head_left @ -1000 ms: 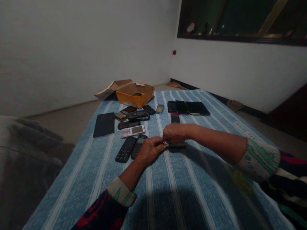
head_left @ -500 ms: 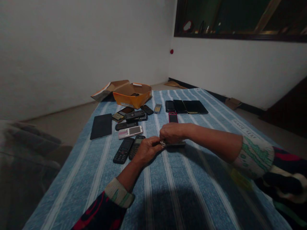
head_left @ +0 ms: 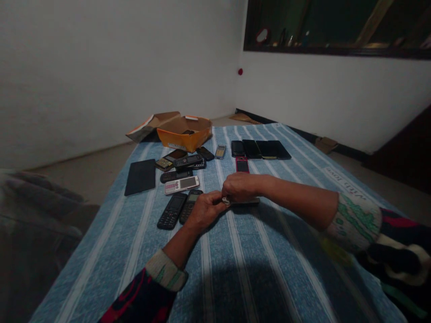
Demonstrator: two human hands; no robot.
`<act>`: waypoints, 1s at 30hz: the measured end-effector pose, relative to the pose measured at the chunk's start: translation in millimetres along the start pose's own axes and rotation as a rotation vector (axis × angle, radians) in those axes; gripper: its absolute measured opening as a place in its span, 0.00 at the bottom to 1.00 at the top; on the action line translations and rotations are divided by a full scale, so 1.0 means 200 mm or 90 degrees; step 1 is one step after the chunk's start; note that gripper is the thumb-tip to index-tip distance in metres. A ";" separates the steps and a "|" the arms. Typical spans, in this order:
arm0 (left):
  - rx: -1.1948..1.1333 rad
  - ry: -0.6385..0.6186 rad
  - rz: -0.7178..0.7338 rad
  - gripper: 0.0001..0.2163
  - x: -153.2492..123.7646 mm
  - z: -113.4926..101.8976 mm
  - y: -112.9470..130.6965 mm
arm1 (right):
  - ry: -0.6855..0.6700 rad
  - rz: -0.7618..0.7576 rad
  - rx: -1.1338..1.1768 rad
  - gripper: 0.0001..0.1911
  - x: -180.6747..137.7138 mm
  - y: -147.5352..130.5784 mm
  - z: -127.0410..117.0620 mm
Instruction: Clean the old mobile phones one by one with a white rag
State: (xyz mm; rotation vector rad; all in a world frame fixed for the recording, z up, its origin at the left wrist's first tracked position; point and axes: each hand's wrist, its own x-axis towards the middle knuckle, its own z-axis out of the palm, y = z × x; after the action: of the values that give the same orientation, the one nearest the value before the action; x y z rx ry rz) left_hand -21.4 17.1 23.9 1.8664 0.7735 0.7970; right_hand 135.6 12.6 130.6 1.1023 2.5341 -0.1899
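Note:
Both my hands meet over a thin dark phone (head_left: 247, 202) lying on the blue striped cloth (head_left: 235, 269). My right hand (head_left: 239, 187) curls over the phone's near end with closed fingers. My left hand (head_left: 204, 210) pinches the same end from the left. A small pale part shows between the fingertips. Two black keypad phones (head_left: 178, 210) lie just left of my left hand.
Several more phones lie farther back: a white-pink one (head_left: 182, 184), a dark cluster (head_left: 183, 162), a row of black smartphones (head_left: 260, 149), a red-edged phone (head_left: 241, 164). A black tablet (head_left: 140, 176) lies at the left. An orange cardboard box (head_left: 184, 132) stands at the cloth's far edge.
The view has shifted a little; my hands stay together on the phone with hardly any movement.

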 end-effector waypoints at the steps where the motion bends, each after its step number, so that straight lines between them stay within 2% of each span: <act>1: 0.000 0.001 -0.001 0.09 0.00 0.00 0.00 | -0.003 0.002 0.000 0.12 0.00 0.00 0.00; 9: -0.024 -0.002 0.007 0.06 0.01 0.00 0.01 | -0.030 0.031 -0.022 0.14 0.00 0.01 0.02; 18: -0.026 -0.002 -0.030 0.08 0.02 0.00 0.01 | -0.089 0.066 -0.053 0.13 -0.09 0.00 -0.02; 30: -0.008 0.008 -0.037 0.09 0.02 -0.01 0.01 | -0.071 0.075 -0.028 0.14 -0.13 0.05 0.04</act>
State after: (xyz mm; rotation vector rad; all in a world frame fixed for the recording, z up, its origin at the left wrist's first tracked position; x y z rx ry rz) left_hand -19.5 20.3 27.8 1.8221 0.8248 0.7755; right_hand 160.7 -0.1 133.7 1.1865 2.3568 -0.1583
